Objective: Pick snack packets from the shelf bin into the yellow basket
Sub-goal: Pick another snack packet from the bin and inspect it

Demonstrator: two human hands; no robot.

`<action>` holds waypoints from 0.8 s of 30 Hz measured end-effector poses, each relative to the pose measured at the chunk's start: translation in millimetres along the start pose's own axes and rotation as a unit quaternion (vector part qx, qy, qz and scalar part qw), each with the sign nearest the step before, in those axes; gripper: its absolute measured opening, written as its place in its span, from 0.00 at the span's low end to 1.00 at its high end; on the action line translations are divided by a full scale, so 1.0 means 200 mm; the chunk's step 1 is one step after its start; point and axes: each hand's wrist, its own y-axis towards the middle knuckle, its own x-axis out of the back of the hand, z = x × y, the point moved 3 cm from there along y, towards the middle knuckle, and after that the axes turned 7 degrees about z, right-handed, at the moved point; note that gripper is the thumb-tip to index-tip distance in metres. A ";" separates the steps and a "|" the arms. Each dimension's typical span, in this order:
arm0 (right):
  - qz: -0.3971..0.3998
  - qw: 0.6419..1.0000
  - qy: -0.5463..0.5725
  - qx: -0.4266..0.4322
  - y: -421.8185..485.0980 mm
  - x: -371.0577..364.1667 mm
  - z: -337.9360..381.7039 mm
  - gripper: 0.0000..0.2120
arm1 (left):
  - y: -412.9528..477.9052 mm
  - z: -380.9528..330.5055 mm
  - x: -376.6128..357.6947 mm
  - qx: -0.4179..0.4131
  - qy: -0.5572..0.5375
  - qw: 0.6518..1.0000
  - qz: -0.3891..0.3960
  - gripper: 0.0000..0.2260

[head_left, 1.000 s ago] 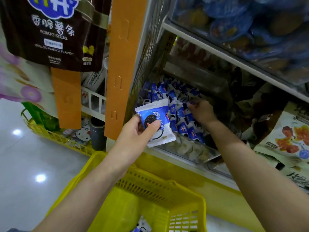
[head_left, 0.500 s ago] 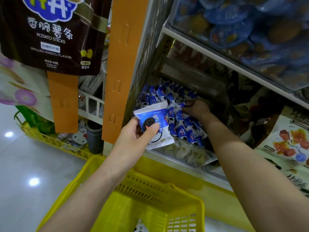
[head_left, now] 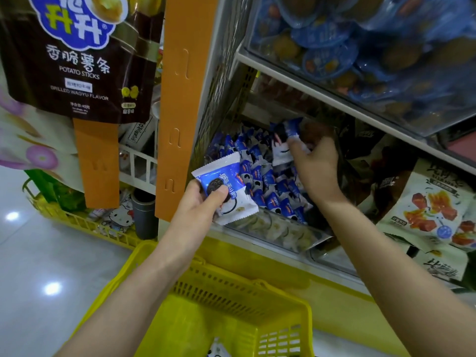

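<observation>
My left hand (head_left: 198, 210) grips a blue and white cookie packet (head_left: 226, 186) in front of the shelf bin (head_left: 278, 233), above the yellow basket (head_left: 231, 287). Inside the bin lie several more blue packets (head_left: 268, 181). My right hand (head_left: 318, 166) reaches into the bin and pinches another blue and white packet (head_left: 284, 140), lifted above the pile. One packet (head_left: 216, 351) shows at the bottom of the basket.
An orange upright (head_left: 177, 104) stands left of the bin. A dark potato-stick bag (head_left: 77, 55) hangs at upper left. A shelf of blue-lidded cups (head_left: 360, 47) overhangs the bin. White snack bags (head_left: 432, 210) lie to the right, and another yellow basket (head_left: 77, 220) sits on the floor.
My right hand has taken hold of a packet in the bin and raised it above the pile. My left hand keeps its packet in about the same place.
</observation>
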 end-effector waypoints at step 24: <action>0.287 0.948 0.135 -0.008 -0.52 -0.05 0.15 0.18 | -0.05 -0.01 -0.03 0.005 -0.015 0.999 0.052 0.31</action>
